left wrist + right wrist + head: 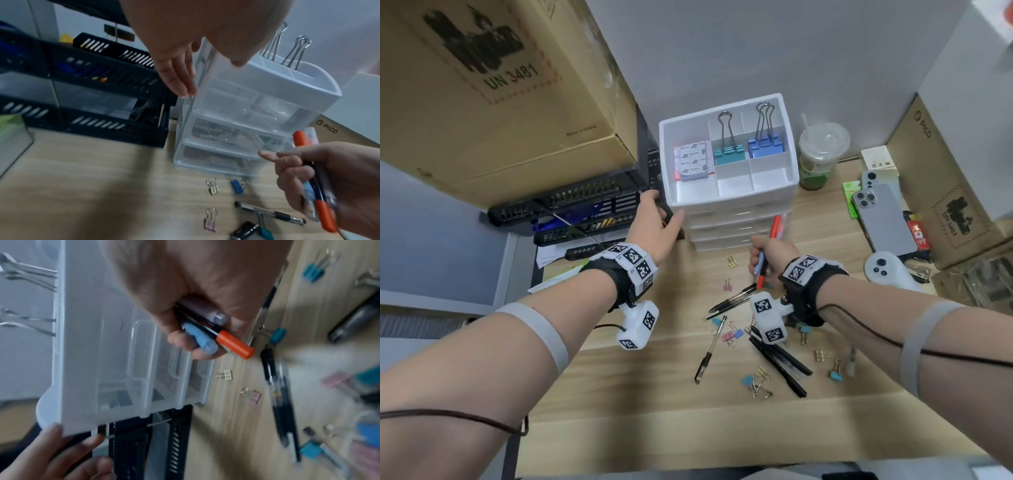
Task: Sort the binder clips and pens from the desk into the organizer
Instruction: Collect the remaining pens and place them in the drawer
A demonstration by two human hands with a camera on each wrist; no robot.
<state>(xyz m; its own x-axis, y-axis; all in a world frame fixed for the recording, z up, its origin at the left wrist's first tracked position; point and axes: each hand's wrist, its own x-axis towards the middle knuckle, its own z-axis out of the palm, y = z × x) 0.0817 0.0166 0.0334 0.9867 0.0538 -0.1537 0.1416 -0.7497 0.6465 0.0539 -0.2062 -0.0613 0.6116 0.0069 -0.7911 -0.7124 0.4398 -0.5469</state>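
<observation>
The white organizer (734, 202) with clear drawers stands at the back of the desk. Its top compartments hold a teal binder clip (727, 154), a blue binder clip (765, 145) and a pad of notes (691, 161). My left hand (664, 212) rests with straight fingers (180, 78) on the organizer's (267, 91) front left corner. My right hand (763, 253) grips a bundle of pens (216, 335), among them an orange-capped marker (327, 216), just before the drawers (141, 350). Several black pens (732, 298) and small coloured binder clips (732, 334) lie loose on the desk.
A large cardboard box (500, 85) sits on black stacked trays (578, 205) left of the organizer. To the right are a drink cup (822, 154), two phones (883, 219), a white controller (887, 270) and a brown box (945, 188). Bare wood shows near the front edge.
</observation>
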